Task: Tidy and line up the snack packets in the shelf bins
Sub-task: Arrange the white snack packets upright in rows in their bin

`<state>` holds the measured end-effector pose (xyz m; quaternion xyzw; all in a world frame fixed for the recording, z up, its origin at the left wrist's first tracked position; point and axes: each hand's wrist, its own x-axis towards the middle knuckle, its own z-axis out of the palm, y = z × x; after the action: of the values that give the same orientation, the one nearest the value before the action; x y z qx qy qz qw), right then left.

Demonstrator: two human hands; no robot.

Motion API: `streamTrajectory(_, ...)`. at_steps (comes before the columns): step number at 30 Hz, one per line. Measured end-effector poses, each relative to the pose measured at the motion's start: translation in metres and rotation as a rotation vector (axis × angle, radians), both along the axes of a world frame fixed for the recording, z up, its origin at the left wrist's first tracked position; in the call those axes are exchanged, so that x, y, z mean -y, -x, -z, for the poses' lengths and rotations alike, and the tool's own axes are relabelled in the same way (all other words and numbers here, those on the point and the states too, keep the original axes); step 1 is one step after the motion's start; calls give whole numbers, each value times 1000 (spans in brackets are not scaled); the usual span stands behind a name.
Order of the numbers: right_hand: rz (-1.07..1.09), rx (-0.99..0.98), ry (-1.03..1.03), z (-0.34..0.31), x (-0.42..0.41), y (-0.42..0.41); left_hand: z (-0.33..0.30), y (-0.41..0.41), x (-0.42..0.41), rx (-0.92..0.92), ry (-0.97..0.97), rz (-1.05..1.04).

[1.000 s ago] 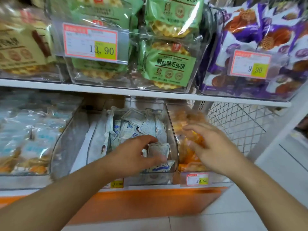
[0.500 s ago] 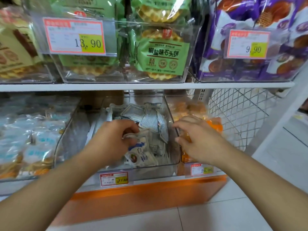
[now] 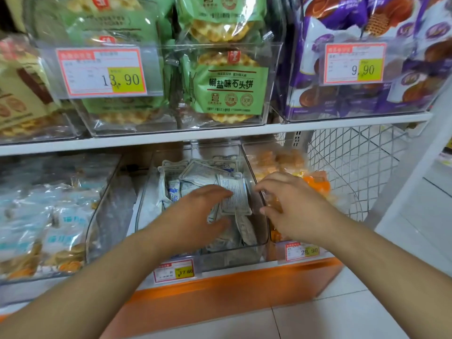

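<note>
1. Middle bin [image 3: 263,231], lower shelf: a clear plastic tub holding small white-and-blue snack packets [image 3: 195,174]. Those at the back stand roughly upright; those at the front lie slumped and crossed over one another.
2. Left hand [image 3: 195,216]: reaches into the bin from the front, fingers bent over the loose front packets, its fingertips touching one upright white packet [image 3: 236,196] (printed back facing us). It appears to press and gather rather than pinch; whether the thumb holds anything underneath cannot be told.
3. Right hand [image 3: 293,206]: hovers at the bin's right wall, fingers loosely curled, gripping nothing that can be seen. Just beyond it lies the neighbouring bin of orange packets [image 3: 315,184].
4. Step in hand, as judged: straightening the front of the middle bin, the left hand propping packets while the right comes in to help.
5. Next move calls for: both hands closing on the slumped front packets, standing them on edge and pushing them back against the upright row, faces one way. The film looks slippery, so a light squeeze from both sides seems wise.
6. Upper shelf: green wafer packs [image 3: 230,86] and purple bags [image 3: 354,28] behind price tags, untouched.
</note>
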<state>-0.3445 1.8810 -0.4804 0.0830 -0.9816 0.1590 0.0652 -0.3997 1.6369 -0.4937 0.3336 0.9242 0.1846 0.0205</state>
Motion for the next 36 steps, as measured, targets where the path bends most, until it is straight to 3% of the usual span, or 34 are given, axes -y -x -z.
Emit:
streamTrajectory(6,12,29,18,2,-1,3,19,16,-32,296,-5,107)
streamTrajectory(11,8,49,18,0,-1,5,8,7,-8,93,176,186)
streamTrajectory(15,15,68,13,-1,0,7,-12,0,5,-95,365,106)
streamTrajectory(19,17,67,22,1,1,8,-11,13,-7,-239,333,84)
streamTrajectory(24,20,78,37,1,1,8,10,32,-21,18,420,115)
streamTrajectory(29,3,63,42,2,-1,7,19,11,1,-22,467,80)
streamTrajectory(32,5,70,27,0,1,8,19,8,15,-47,427,23)
streamTrajectory(36,12,84,26,-3,4,8,16,42,7,-84,129,25)
